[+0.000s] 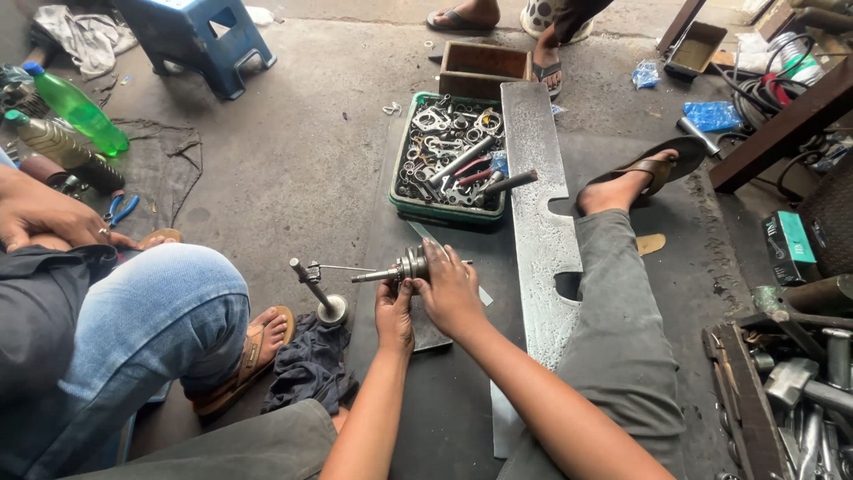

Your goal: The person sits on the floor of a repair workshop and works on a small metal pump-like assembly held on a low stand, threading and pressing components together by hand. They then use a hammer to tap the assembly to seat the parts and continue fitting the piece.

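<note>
Both hands grip a metal shaft just below the green tray: left hand fingers closed underneath, right hand apparently wrapped over it.

Both bare forearms reach forward and converge in front of the body. The left hand is curled, fingers closed in a grip with the thumb up. The right hand lies just beside it, palm down, fingers bent, touching the left.
</note>
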